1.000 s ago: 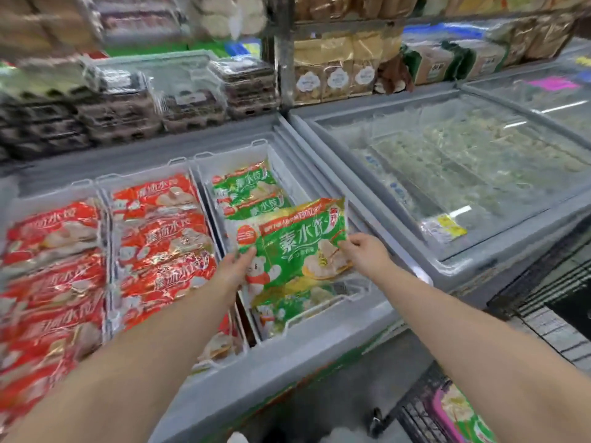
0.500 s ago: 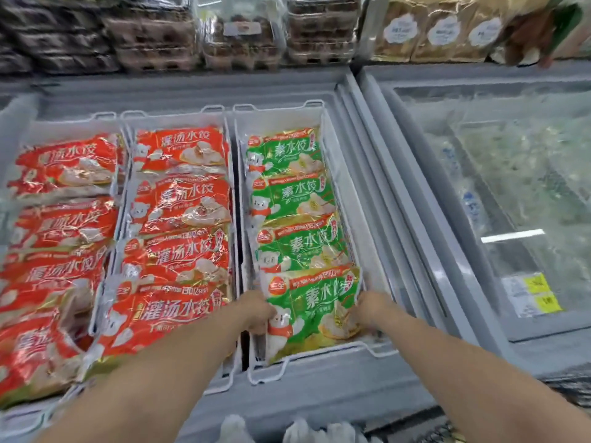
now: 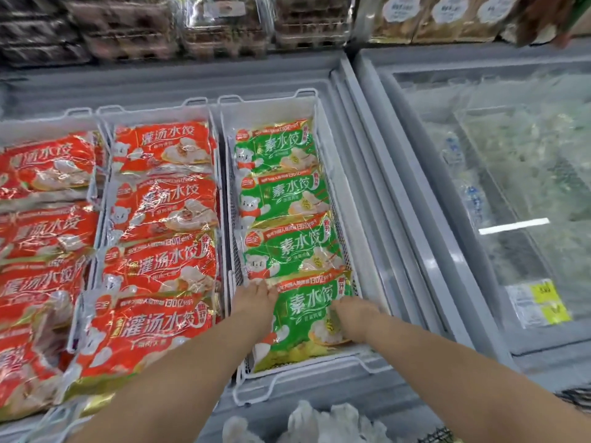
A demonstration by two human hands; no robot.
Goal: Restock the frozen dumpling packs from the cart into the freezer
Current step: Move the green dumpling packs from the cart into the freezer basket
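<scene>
The nearest green dumpling pack (image 3: 307, 311) lies flat at the front of a white wire basket (image 3: 363, 362) in the open freezer. My left hand (image 3: 256, 302) holds the pack's upper left corner, fingers curled over its edge. My right hand (image 3: 355, 318) rests on the pack's right half, fingers pressed into it. Three more green packs (image 3: 281, 193) lie in a row behind it in the same basket.
Red dumpling packs (image 3: 160, 263) fill the two baskets to the left. A second freezer under a glass lid (image 3: 511, 187) stands on the right. Egg cartons (image 3: 224, 27) sit on the shelf behind. White plastic bags (image 3: 319, 420) show at the bottom edge.
The green pack went from held in the air above the basket down into its front slot. Both hands slid from the pack's sides onto its top. My view tilted down over the freezer.
</scene>
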